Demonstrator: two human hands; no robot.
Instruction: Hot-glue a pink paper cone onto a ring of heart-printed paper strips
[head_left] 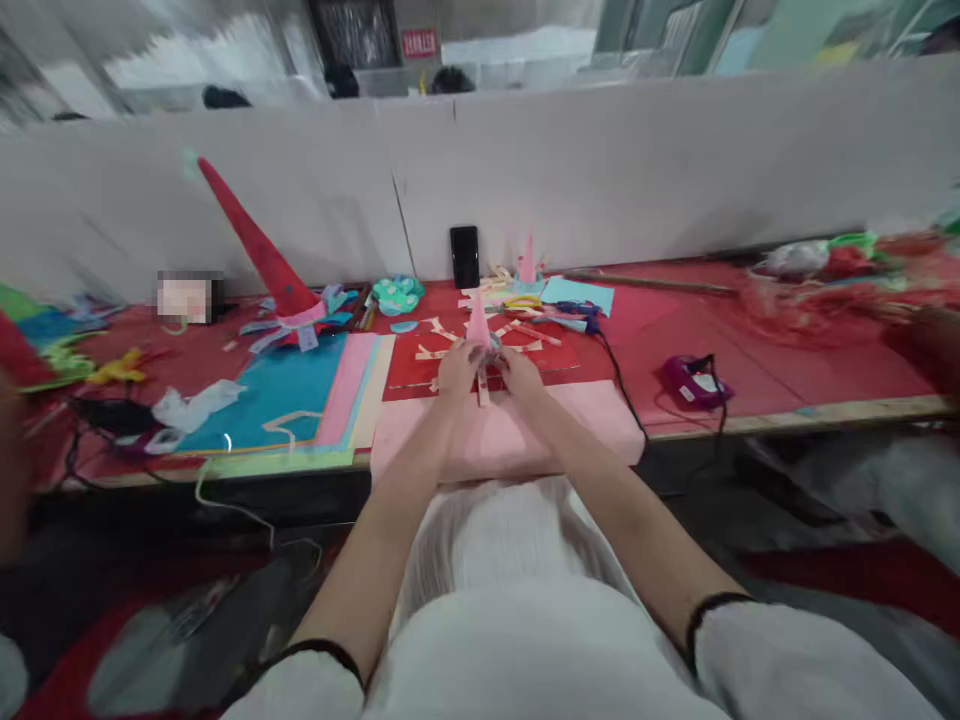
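Observation:
A small pink cone (478, 322) stands upright in front of me, with pale strips (484, 388) spreading outward from its base. My left hand (456, 368) curls around the left side of that base, and my right hand (517, 368) closes on its right side. A greyish bit shows between my fingertips, too blurred to name. Beneath the strips lies a dark red sheet (409, 378). A folded light pink cloth or felt stack (510, 430) sits under my wrists at the table's front edge.
A tall red cone hat (259, 240) stands at the left, beside stacked coloured sheets (289, 390). Behind my hands are a black phone (464, 257), a second pink cone (528, 260) and yellow-handled scissors (523, 303). A corded purple device (694, 383) sits right. Neighbouring people show at both sides.

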